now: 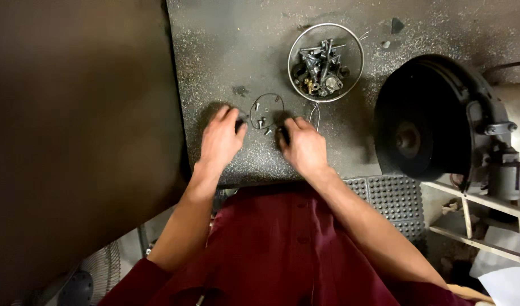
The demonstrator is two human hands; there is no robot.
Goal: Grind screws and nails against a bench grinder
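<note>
Both hands w/ fingers curling on small dark parts, risking scattering loose screws off tabletop.

Dark red buttoned shirt, sleeves rolled above elbows, forearms bare.

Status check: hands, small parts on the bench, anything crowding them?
Left hand and right hand down on bench, each on a small dark part. Thin ring and loose screws between. Parts bowl behind, apart.

Grey speckled workbench bears a metal bowl, wire ring and loose screws
</note>
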